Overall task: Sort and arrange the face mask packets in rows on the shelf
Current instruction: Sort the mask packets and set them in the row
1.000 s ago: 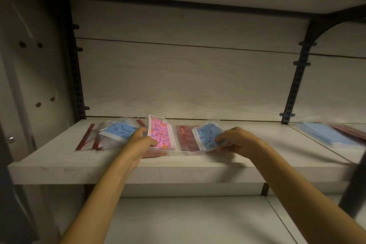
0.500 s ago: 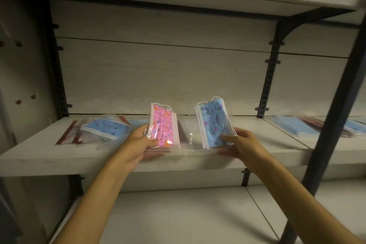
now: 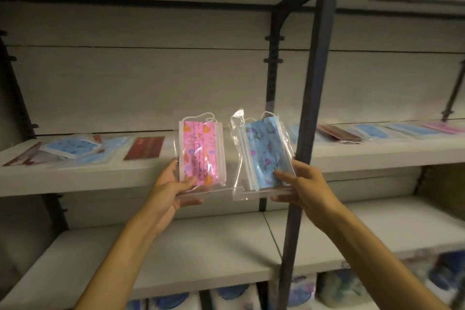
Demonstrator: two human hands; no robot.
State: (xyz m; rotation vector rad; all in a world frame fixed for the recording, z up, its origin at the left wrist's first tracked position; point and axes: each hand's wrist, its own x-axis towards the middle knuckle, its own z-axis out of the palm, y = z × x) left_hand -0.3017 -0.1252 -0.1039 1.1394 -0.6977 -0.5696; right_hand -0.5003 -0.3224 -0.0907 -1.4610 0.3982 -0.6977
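The pink mask packet [image 3: 202, 156] is pinched at its lower edge by the left hand [image 3: 173, 187], the thumb lying on the front and the fingers curled behind the clear plastic. In the same way the blue mask packet [image 3: 264, 153] is gripped at its lower right corner by the right hand [image 3: 300, 185], thumb in front and fingers below. Both packets are held upright in the air, side by side and a little apart, in front of the shelf [image 3: 105, 178].

The packets are judged to be very light and soft; the masks inside bend easily, and the glossy film is probably slippery. A hold near the sealed bottom strip, where the plastic is doubled, is judged safest, since a pinch on the thin top flap could let a packet swing or slip.

On the shelf behind, to the left, a loose pile of blue packets [image 3: 75, 148] and a dark red packet [image 3: 144, 147] are lying flat. To the right, beyond the dark post [image 3: 309, 133], more packets [image 3: 372, 132] seem to be laid out, but this part is blurred.
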